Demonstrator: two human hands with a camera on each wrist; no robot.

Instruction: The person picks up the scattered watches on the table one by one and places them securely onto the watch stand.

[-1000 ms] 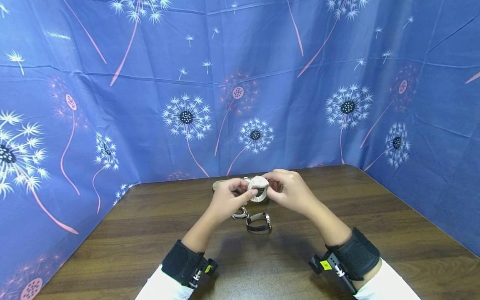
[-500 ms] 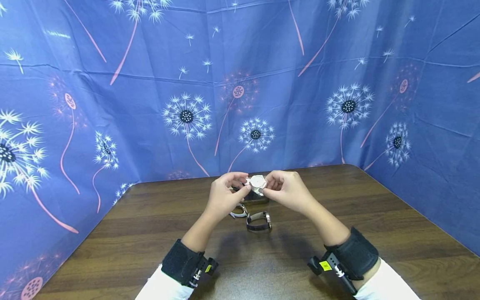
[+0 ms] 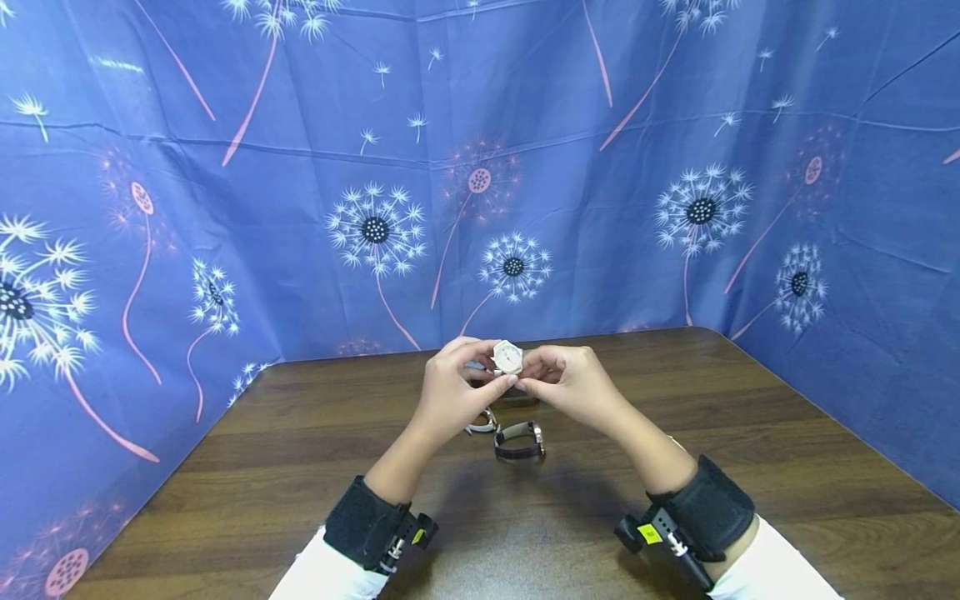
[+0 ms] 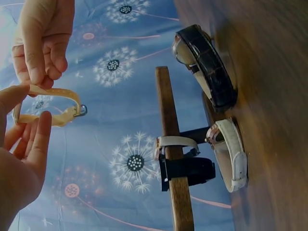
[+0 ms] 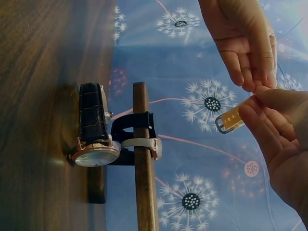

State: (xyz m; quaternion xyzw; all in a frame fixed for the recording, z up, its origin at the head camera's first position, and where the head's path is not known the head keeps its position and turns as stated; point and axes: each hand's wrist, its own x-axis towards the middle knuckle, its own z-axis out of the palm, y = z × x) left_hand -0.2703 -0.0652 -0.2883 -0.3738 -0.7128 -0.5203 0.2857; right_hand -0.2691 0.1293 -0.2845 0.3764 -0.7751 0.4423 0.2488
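Note:
In the head view, a white wristwatch (image 3: 507, 357) is held up between both hands, its round dial facing me. My left hand (image 3: 453, 387) pinches its left side, thumb near the bottom of the case. From the other side my right hand (image 3: 576, 383) pinches the watch with thumb and fingers. The left wrist view shows the strap (image 4: 72, 94) as a closed loop with a buckle, looking cream-coloured there. Below the hands, a dark-strapped watch (image 3: 517, 453) and a white-strapped watch (image 3: 483, 427) rest on the table.
Behind the hands stands a wooden display stand (image 4: 168, 103) carrying a black-strapped watch (image 4: 199, 172) and a slim white-strapped watch (image 4: 179, 141) on its bar. The brown wooden table (image 3: 300, 500) ends at a blue dandelion-print cloth (image 3: 300, 250).
The white watch has risen slightly, shifted left and turned so its dial faces me. Both hands have adjusted their fingers around it. The watches on the table have stayed put.

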